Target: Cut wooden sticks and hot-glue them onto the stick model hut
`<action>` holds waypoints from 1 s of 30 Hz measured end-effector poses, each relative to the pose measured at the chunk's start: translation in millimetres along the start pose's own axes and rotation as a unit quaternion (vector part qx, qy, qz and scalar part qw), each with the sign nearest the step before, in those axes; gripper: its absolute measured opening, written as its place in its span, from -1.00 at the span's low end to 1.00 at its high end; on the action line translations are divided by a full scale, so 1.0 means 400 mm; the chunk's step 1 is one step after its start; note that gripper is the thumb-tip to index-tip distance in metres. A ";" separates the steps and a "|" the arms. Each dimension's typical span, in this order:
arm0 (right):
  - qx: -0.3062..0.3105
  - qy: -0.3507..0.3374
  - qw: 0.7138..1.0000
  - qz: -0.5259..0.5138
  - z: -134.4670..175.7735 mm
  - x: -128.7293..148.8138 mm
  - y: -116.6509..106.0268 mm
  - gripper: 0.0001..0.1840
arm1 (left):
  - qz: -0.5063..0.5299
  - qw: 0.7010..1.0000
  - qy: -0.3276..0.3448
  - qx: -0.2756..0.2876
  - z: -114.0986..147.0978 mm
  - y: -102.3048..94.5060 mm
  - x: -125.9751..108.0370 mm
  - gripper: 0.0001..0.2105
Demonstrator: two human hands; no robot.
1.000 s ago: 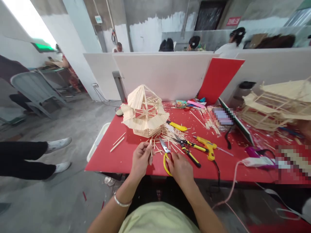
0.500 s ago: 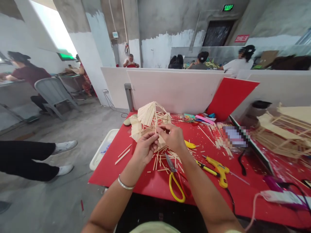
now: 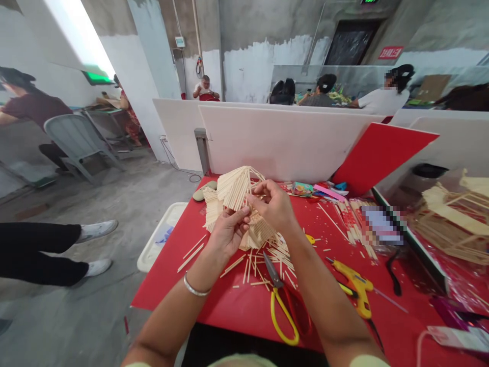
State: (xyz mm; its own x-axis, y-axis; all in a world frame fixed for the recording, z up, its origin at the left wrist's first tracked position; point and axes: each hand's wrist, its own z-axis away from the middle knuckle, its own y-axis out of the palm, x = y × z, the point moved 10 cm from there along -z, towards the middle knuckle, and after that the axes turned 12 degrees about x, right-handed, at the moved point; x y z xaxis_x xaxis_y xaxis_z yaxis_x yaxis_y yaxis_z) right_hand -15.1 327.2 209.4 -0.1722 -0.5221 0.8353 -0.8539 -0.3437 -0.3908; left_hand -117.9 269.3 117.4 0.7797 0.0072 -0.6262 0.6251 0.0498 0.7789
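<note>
Worked at a pale, peak-roofed model of thin wooden sticks (image 3: 234, 187) on a red tabletop (image 3: 237, 306), with left hand (image 3: 228, 232) and right hand (image 3: 275, 206) curled at its front, both grips too hidden to tell. Risked cracking it by pressing unevenly, or jogging yellow-and-red-handled steel scissors (image 3: 278, 283) by lowering the right forearm (image 3: 323, 285).

Two stick models (image 3: 234, 188) (image 3: 454, 214), one pair of scissors (image 3: 275, 278), one glue gun (image 3: 357, 280)

The stick model (image 3: 234, 189) looks matt wood (ribbed, rough-edged) — the scissor blades (image 3: 272, 269), smooth metal.
</note>
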 end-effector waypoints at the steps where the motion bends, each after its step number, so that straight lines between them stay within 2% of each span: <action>1: 0.008 -0.002 1.000 -0.015 -0.010 -0.005 0.005 -0.74 | -0.003 1.000 0.005 0.002 -0.003 -0.001 -0.005 -0.72; 12: 0.020 0.030 0.998 -0.056 -0.048 -0.022 0.008 -0.71 | -0.045 0.998 0.033 -0.021 -0.014 -0.010 -0.035 -0.69; 18: 0.033 0.038 0.994 -0.093 -0.051 -0.027 0.014 -0.68 | -0.041 0.999 0.008 -0.014 -0.007 -0.021 -0.029 -0.81; 24: 0.034 0.041 0.994 -0.097 -0.049 -0.032 0.021 -0.68 | -0.067 0.994 -0.087 0.023 -0.006 -0.022 -0.006 -0.81; 30: 0.039 0.031 0.994 -0.098 -0.048 -0.025 0.027 -0.71 | -0.032 0.996 -0.083 0.017 -0.015 -0.036 -0.020 -0.91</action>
State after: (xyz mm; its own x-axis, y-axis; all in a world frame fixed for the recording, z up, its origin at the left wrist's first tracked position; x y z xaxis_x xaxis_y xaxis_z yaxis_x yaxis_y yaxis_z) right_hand -31.9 343.7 204.3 -0.0376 -0.3912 0.9196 -0.8337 -0.4951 -0.2447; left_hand -133.4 274.3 111.1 0.7322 -0.1605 -0.6619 0.6719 0.0110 0.7405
